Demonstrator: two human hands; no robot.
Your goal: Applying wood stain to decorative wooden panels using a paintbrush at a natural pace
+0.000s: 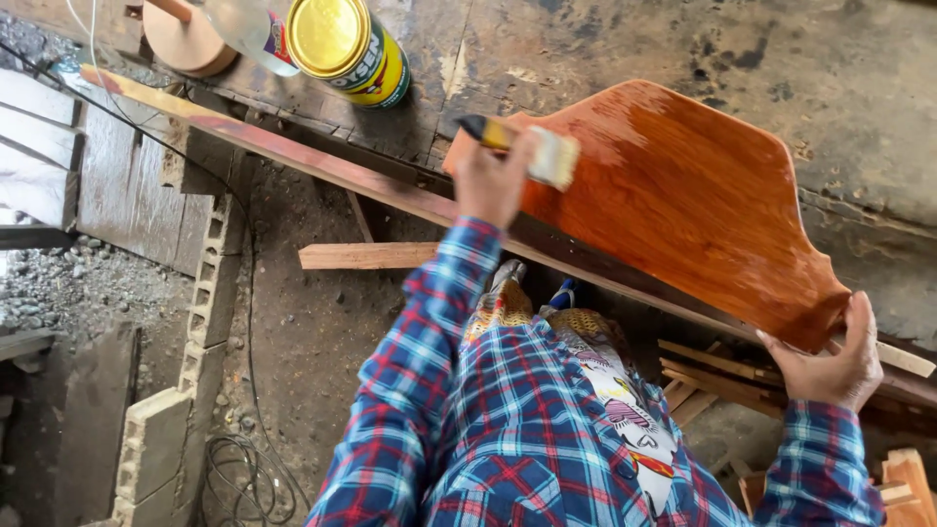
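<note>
Nearest the camera, a blue and red plaid shirt (508, 429) fills the lower frame, both sleeves reaching out toward the work.

The right hand (830, 366) is curled over the near right end of a shaped wooden panel (683, 195), the fingers (859, 317) wrapped over the edge and the thumb lying below it, so the piece is steadied there. The panel is judged stiff and fairly light, but its glossy reddish coat looks wet and slippery; it is best held by its edges, as here, not by the coated face.

The left hand (493, 181) is closed around the handle of a paintbrush (532, 148), the pale bristles resting on the panel's upper left corner, just past the knuckles.

The panel lies flat on a dark, stained tabletop (634, 49), its long lower edge along a narrow board (293, 146).

Farther off, a yellow-lidded tin (346, 47) is seen lying on its side, well apart from both hands, beside a clear bottle (249, 29).
</note>
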